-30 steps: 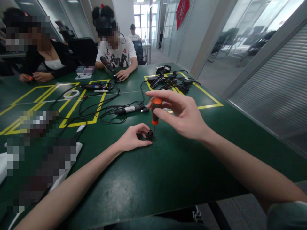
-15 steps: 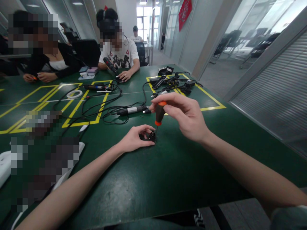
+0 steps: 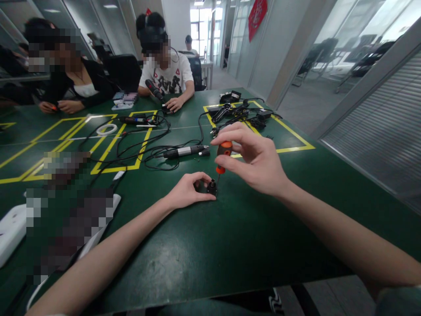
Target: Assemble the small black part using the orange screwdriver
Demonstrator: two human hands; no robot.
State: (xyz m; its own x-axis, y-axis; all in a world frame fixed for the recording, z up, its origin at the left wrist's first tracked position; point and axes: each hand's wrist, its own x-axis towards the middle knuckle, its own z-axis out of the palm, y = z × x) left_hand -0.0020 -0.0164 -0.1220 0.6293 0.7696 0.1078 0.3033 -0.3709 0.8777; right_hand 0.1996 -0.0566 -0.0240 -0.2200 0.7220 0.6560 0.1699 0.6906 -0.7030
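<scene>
My left hand (image 3: 189, 191) rests on the green table with thumb and fingers closed around a small black part (image 3: 212, 189) that has a short round post on top. Above and to the right of it, my right hand (image 3: 253, 160) grips a short screwdriver (image 3: 225, 149) with a dark and orange handle. The screwdriver points down, its thin shaft reaching the right side of the black part. Whether the tip sits in a screw is too small to tell.
Beyond my hands lie a black and silver electric screwdriver (image 3: 182, 152) with looped cable and a pile of black cables (image 3: 243, 115). A white power strip (image 3: 15, 226) is at the left. Two people sit across the green table (image 3: 184, 259).
My right fingers have shifted around the screwdriver handle, the thumb now lower and more across it. My left hand still holds the black part. The whole view has shifted slightly.
</scene>
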